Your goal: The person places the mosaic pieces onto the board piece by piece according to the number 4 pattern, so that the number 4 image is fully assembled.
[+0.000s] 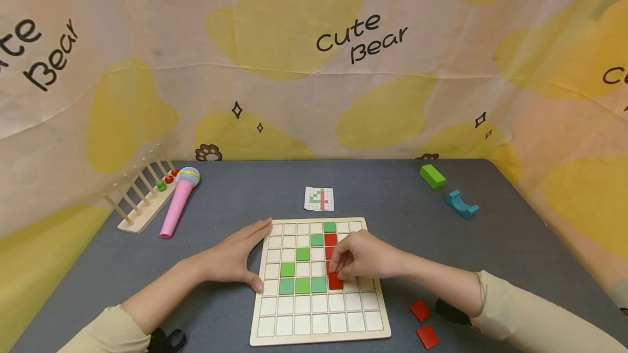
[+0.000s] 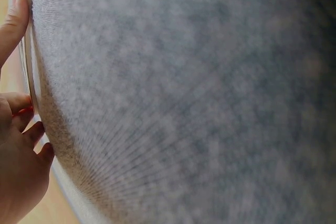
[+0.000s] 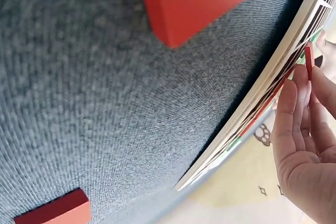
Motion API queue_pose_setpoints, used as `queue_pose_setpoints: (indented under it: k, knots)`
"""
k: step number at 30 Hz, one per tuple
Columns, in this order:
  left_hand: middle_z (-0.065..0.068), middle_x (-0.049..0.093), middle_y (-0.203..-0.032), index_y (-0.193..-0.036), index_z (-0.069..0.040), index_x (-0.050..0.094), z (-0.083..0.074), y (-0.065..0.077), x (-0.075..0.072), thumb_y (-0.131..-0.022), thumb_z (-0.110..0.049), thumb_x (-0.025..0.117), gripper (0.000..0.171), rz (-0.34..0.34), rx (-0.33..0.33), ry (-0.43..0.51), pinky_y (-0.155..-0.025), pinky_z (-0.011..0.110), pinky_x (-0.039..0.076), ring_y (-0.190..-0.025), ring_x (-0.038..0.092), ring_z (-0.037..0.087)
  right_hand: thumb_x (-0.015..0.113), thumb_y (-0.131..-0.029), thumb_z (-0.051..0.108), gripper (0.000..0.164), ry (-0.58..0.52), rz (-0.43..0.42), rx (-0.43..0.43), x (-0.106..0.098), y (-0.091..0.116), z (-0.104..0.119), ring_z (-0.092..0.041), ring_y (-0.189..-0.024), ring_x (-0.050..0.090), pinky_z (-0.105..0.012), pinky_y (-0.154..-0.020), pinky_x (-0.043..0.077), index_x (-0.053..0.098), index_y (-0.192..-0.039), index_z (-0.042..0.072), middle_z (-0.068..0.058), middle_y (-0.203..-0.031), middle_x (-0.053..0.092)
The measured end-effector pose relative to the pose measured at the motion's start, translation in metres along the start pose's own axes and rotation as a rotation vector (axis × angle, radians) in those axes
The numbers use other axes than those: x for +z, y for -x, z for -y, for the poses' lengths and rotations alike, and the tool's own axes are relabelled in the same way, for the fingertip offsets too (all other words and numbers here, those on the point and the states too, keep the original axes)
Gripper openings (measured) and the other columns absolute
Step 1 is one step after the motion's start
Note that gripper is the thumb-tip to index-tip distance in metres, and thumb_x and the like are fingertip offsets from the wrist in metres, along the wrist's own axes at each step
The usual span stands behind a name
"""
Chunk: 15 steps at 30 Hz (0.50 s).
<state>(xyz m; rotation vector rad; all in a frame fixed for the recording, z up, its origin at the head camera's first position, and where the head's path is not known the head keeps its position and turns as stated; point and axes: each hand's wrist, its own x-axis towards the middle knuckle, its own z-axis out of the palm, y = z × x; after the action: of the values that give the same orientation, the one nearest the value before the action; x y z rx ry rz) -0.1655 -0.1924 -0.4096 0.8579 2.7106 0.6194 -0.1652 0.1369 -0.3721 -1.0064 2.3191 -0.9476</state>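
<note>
A pale wooden grid board point(image 1: 294, 336) lies on the table, with green and red square tiles set in some of its cells. My left hand point(image 1: 230, 257) rests along the board's left edge, thumb and fingers spread. Over the red column, my right hand point(image 1: 363, 256) pinches a red tile point(image 3: 308, 59) between thumb and fingers; in the right wrist view the tile is tilted on edge. Green tiles point(image 1: 302, 286) form a row to its left. Part of the red column is hidden by the right hand. A small pattern card point(image 1: 319, 199) lies beyond the board.
Two loose red tiles point(image 1: 428, 336) lie right of the board, near the right forearm. Far right are a green block point(image 1: 432, 176) and a blue curved block point(image 1: 462, 204). At left sit a pink microphone point(image 1: 177, 206) and a wooden peg stand point(image 1: 142, 219).
</note>
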Motion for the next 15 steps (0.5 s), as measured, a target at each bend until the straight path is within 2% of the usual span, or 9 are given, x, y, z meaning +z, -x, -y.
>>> queue_pose_setpoints:
  k: [4,15]
  knots:
    - [0.016,0.022,-0.165,-0.154,-0.001,0.028,0.0003,-0.0002,-0.0001,-0.059,-0.065,0.083,0.127,0.005,-0.005,0.006,-0.115,0.063,0.03,-0.15,0.027,0.042,0.077,-0.078,-0.001,0.012,0.019,-0.017,0.004,0.0019,-0.0001,0.0012,0.005,-0.065,0.058,-0.016,-0.065,0.053,0.075,-0.083,0.01,0.002,-0.075,0.072]
    - [0.014,0.021,-0.166,-0.154,-0.002,0.028,0.0015,-0.0019,0.0007,-0.059,-0.067,0.082,0.127,0.007,-0.006,0.002,-0.115,0.063,0.029,-0.151,0.025,0.04,0.078,-0.077,-0.001,0.013,0.039,-0.016,0.013,0.0049,-0.0024,0.0002,0.005,-0.062,0.056,-0.015,-0.062,0.051,0.074,-0.079,0.011,0.004,-0.071,0.071]
